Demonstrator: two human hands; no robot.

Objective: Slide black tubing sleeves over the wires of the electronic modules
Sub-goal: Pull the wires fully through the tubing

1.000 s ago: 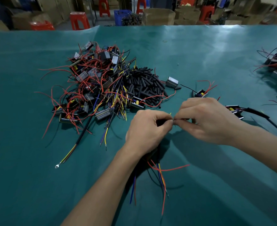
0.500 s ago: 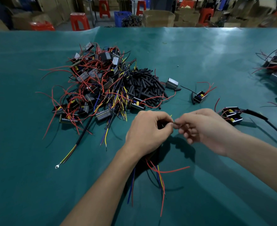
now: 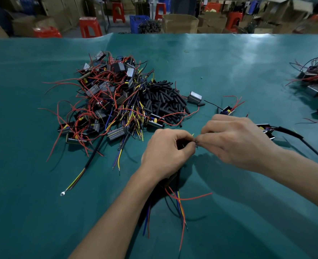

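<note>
A bundle of wires (image 3: 178, 200) hangs from under the left hand (image 3: 165, 152), red, blue and yellow strands trailing onto the green table (image 3: 42, 212). The left fingers curl around the bundle; the right hand (image 3: 236, 141) pinches something small at the wire tips, too hidden to identify. Behind them lie the pile of black tubing sleeves (image 3: 163, 101) and tangled modules (image 3: 106, 101).
</note>
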